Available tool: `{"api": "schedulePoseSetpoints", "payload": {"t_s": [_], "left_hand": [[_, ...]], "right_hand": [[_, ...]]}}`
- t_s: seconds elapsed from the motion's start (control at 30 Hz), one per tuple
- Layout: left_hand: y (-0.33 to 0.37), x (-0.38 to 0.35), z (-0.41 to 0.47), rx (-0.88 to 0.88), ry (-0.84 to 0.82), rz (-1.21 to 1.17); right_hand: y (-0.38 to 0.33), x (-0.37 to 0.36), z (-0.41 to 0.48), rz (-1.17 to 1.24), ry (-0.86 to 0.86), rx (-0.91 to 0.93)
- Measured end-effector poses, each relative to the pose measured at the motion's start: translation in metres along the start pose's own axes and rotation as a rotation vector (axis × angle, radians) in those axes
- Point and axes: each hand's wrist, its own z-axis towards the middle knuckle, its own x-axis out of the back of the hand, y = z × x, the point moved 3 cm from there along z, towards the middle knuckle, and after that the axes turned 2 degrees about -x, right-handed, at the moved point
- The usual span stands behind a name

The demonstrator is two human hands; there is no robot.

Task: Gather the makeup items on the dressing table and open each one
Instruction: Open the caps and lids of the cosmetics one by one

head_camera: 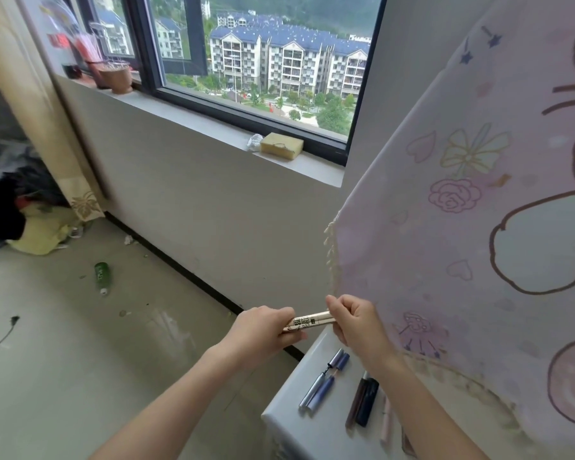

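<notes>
I hold a slim gold mascara tube [307, 321] level, above the left edge of the white dressing table [316, 433]. My left hand [266, 330] grips its left end and my right hand [356, 322] grips its right end. On the table lie a blue mascara [326, 380], taken apart with its wand beside its tube, and a dark tube with its cap off [362, 405]. A pale pink stick [386, 423] lies partly hidden under my right forearm.
A pink patterned cloth [472, 227] with a fringed edge hangs over the table's right side. A grey wall and windowsill [213, 124] with a yellow sponge [282, 146] stand ahead. On the floor to the left lie a green bottle [102, 277] and a heap of clothes [24, 220].
</notes>
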Motion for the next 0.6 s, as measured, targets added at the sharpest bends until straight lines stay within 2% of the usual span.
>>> {"api": "schedulePoseSetpoints", "payload": {"t_s": [0.13, 0.3, 0.43, 0.6], "left_hand": [[-0.004, -0.004, 0.000, 0.008, -0.086, -0.078], [-0.009, -0.010, -0.002, 0.003, -0.139, -0.373], [-0.010, -0.005, -0.001, 0.024, -0.105, -0.251], [-0.007, 0.002, -0.001, 0.024, -0.092, -0.213]], "right_hand": [[0.004, -0.002, 0.000, -0.023, 0.011, 0.019], [-0.001, 0.000, -0.002, -0.174, -0.021, 0.146], [-0.010, 0.003, -0.004, -0.139, -0.221, 0.113], [-0.013, 0.011, -0.007, -0.089, -0.277, 0.117]]}}
